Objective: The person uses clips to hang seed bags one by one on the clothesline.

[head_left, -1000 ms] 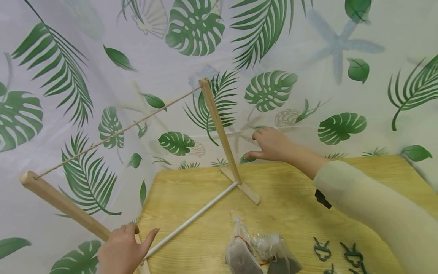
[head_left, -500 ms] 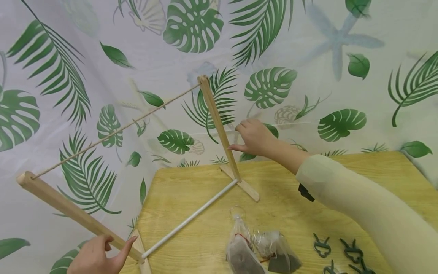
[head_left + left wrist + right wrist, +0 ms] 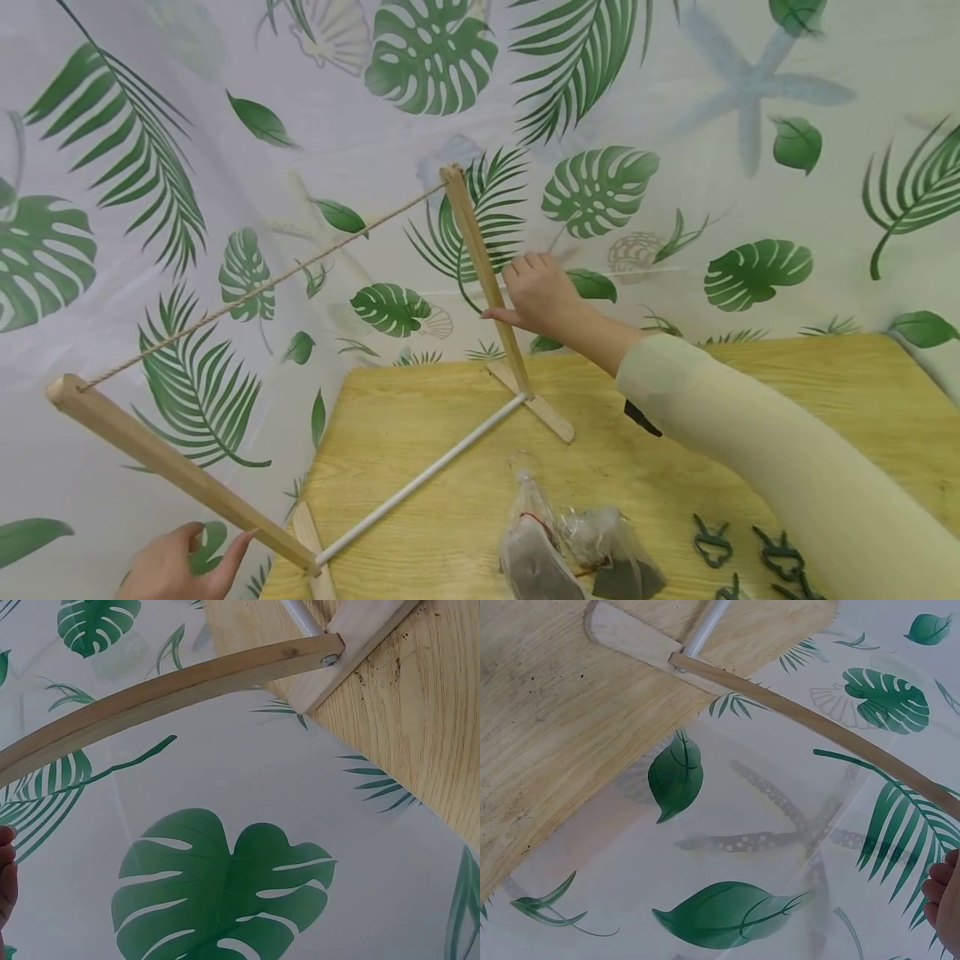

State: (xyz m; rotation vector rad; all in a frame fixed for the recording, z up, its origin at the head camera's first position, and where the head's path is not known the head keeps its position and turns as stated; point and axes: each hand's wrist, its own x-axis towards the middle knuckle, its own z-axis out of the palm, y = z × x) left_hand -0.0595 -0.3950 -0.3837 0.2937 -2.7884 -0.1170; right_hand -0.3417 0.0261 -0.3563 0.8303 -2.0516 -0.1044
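Observation:
A wooden stand has a near post (image 3: 180,467) and a far post (image 3: 487,275), each on a flat wooden foot (image 3: 551,418). A thin rope (image 3: 258,292) runs between the post tops, and a white rod (image 3: 420,482) joins their lower ends. My right hand (image 3: 543,292) is at the far post, its thumb crossing it in the head view; the right wrist view shows fingertips (image 3: 936,892) just apart from the wood. Beside the near post, my left hand (image 3: 180,562) has its thumb spread; fingertips (image 3: 6,862) sit apart from the post in the left wrist view.
On the wood-grain table (image 3: 637,392) lie filled mesh bags (image 3: 536,554) and several dark green clips (image 3: 712,542) at the front right. A leaf-printed sheet (image 3: 337,150) hangs behind the table and along its left side.
My right hand has moved left to the far post. My left hand has moved left and lower, to the outer side of the near post. The stand stays in place.

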